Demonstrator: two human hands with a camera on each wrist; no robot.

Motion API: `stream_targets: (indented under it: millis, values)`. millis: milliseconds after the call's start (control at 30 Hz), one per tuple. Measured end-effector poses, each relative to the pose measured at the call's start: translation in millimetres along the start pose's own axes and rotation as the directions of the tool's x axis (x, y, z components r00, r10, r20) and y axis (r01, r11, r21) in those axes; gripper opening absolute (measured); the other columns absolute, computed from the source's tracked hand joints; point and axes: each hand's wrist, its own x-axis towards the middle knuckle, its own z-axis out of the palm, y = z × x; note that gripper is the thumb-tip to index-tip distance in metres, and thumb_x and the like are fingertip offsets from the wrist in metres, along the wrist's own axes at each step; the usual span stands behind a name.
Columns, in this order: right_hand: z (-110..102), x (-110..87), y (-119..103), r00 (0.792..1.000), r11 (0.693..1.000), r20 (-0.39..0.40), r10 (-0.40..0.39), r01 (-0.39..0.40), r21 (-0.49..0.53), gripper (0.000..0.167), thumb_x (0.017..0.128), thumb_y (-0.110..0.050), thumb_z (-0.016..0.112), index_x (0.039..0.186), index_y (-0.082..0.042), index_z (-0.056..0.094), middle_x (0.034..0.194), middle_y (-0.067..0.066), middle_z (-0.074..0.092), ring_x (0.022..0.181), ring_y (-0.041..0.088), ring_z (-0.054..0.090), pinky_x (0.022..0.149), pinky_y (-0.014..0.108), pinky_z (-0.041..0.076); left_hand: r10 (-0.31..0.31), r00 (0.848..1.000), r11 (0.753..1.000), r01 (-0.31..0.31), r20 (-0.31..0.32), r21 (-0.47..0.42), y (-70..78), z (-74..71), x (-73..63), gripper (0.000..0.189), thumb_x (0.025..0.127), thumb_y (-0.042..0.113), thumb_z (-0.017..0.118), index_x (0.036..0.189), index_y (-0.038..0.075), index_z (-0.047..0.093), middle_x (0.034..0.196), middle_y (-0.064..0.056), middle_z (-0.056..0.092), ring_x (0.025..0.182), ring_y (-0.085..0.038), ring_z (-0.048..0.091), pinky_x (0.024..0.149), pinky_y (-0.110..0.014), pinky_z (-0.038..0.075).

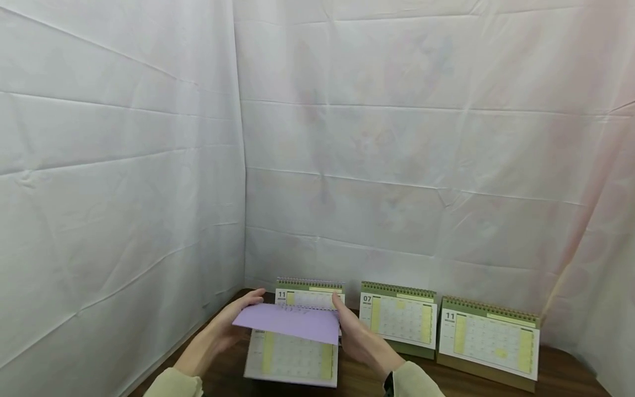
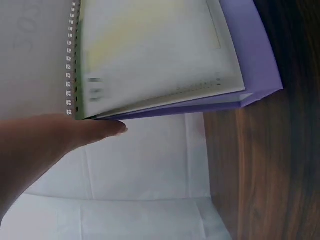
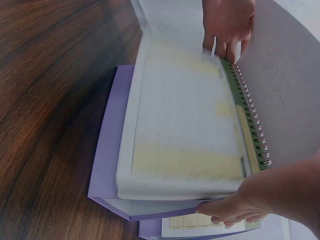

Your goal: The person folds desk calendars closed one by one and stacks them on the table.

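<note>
A spiral-bound desk calendar point(image 1: 297, 358) with a purple stand point(image 3: 112, 125) is between my two hands; yellow-marked pages show in every view. Its cover sheet point(image 1: 292, 322), purple on one face, is lifted from the coil point(image 3: 252, 117) and slants over the pages. My left hand point(image 1: 233, 320) is at one end of the coil, its fingers extended along the calendar's side edge. At the opposite end, my right hand point(image 1: 354, 336) touches the side edge with thumb and fingers. The pages look blurred in the right wrist view.
Another desk calendar point(image 1: 310, 292) marked 11 stands just behind. Two more, a calendar point(image 1: 397, 317) marked 07 and a calendar point(image 1: 488, 342) marked 11, stand to the right. All are on a dark wooden table point(image 3: 45, 125), with white cloth point(image 1: 397, 165) hanging behind and at the left.
</note>
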Motion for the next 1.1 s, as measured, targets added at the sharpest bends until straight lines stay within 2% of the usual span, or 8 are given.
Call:
stream_targets:
  millis: [133,267,333,433,533,667,833,1100]
  values:
    - [0.2,-0.9,0.7,1.000,1.000,0.003,0.002,-0.002,-0.021,0.079,0.098,-0.065,0.020,0.149,-0.004,0.027,0.155,0.027,0.018,0.139,0.040,0.024,0.114,0.067,0.007,0.007,1.000,0.999,-0.008,0.023,0.043,-3.6,-5.3,0.2,0.062,0.103,0.031,0.038,0.154,0.006,0.015,0.157,-0.029,0.012,0.094,-0.012,0.061,0.080,-0.029,0.050]
    - [-0.7,-1.9,2.1,1.000,1.000,-0.008,0.013,-0.014,-0.014,0.085,0.097,-0.066,0.024,0.152,-0.001,0.018,0.154,0.029,0.018,0.139,0.043,0.026,0.113,0.064,0.018,0.010,1.000,0.998,-0.010,-0.003,0.056,-7.0,-6.7,4.9,0.062,0.102,0.027,0.042,0.154,0.007,0.017,0.159,-0.026,0.010,0.125,-0.030,0.049,0.094,-0.039,0.048]
    - [-1.4,-1.8,2.8,1.000,1.000,-0.023,0.019,-0.019,-0.003,0.090,0.097,-0.067,0.027,0.153,0.001,0.007,0.157,0.031,0.007,0.143,0.048,0.015,0.114,0.065,0.012,0.014,1.000,0.998,-0.014,-0.009,0.054,-8.7,-6.8,8.3,0.062,0.102,0.026,0.043,0.154,0.007,0.016,0.160,-0.025,0.008,0.140,-0.043,0.029,0.107,-0.052,0.038]
    - [-1.9,-0.7,4.1,0.998,1.000,-0.054,0.015,-0.015,0.001,0.098,0.095,-0.067,0.032,0.152,0.002,-0.008,0.155,0.032,-0.016,0.142,0.053,-0.012,0.112,0.069,-0.003,0.036,0.999,0.999,-0.037,0.003,0.040,-11.9,-6.6,12.0,0.063,0.103,0.026,0.041,0.154,0.003,0.013,0.160,-0.026,0.004,0.146,-0.049,0.000,0.116,-0.063,0.012]
    - [-3.3,1.4,7.2,0.997,1.000,-0.079,-0.005,0.003,-0.015,0.096,0.096,-0.066,0.031,0.153,0.001,-0.009,0.155,0.031,-0.021,0.140,0.052,-0.019,0.111,0.069,-0.007,0.061,0.998,0.998,-0.061,0.009,0.003,-16.6,-5.0,13.3,0.063,0.105,0.031,0.033,0.153,-0.002,0.008,0.159,-0.028,0.000,0.145,-0.050,-0.006,0.116,-0.063,0.000]
    - [-7.3,5.2,15.6,0.995,0.998,-0.090,-0.041,0.037,-0.045,0.097,0.094,-0.071,0.027,0.153,-0.003,-0.009,0.156,0.027,-0.020,0.141,0.050,-0.020,0.111,0.068,-0.009,0.068,0.997,0.995,-0.070,-0.019,-0.067,-26.0,-0.2,14.2,0.076,0.104,0.049,0.024,0.152,-0.006,0.001,0.158,-0.031,-0.007,0.143,-0.052,-0.010,0.115,-0.065,-0.005]
    - [-14.4,10.8,28.7,0.994,0.997,-0.097,-0.046,0.040,-0.063,0.100,0.090,-0.078,0.022,0.154,-0.010,-0.014,0.157,0.023,-0.024,0.140,0.049,-0.024,0.107,0.071,-0.014,0.030,0.993,0.993,-0.042,-0.112,-0.107,-40.3,9.7,16.0,0.101,0.094,0.072,0.016,0.151,-0.009,-0.003,0.156,-0.035,-0.006,0.142,-0.054,-0.009,0.115,-0.064,-0.004]
    - [-16.4,17.8,47.2,0.998,0.998,-0.065,-0.002,0.006,0.065,0.104,0.085,-0.084,0.019,0.152,-0.016,-0.022,0.154,0.025,-0.028,0.139,0.049,-0.028,0.105,0.072,-0.017,-0.054,0.973,0.989,0.021,-0.226,-0.147,-58.4,24.4,17.9,0.111,0.086,0.080,0.006,0.150,-0.011,0.005,0.153,-0.036,0.008,0.143,-0.050,0.005,0.115,-0.062,0.008]
